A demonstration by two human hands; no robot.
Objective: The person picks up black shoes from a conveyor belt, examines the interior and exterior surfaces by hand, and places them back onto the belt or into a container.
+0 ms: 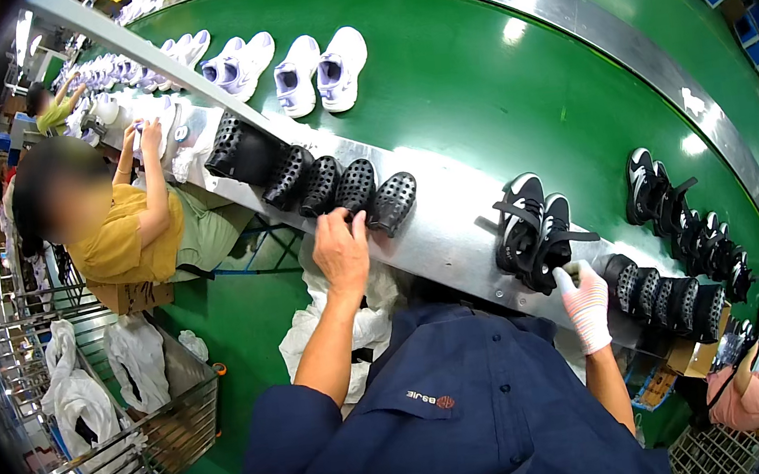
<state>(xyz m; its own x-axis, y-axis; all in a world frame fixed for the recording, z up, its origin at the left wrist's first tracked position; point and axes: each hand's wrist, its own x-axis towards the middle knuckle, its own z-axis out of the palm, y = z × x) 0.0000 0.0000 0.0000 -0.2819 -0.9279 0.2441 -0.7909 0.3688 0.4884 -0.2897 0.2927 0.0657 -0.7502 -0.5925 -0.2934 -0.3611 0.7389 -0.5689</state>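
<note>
My bare left hand [341, 253] is at the near end of a black perforated plastic shoe form [356, 183], thumb and fingers closed around that end. Another shoe form [393, 202] lies just right of it, and several more are lined up to the left on the metal ledge. My right hand [585, 303], in a white and pink knit glove, is beside the heel of a black sneaker [555, 234] with its thumb and fingers apart. A second black sneaker [520, 219] stands against the first one's left side. Both have straps hanging loose and toes pointing away from me.
White and lilac sneakers [343, 69] stand on the green conveyor belt [466, 96]. More black sneakers [642, 186] and shoe forms [652, 290] are at the right. A co-worker in yellow [131, 232] sits at the left behind a wire cart [152, 459]; a person in pink [744, 397] is at the lower right.
</note>
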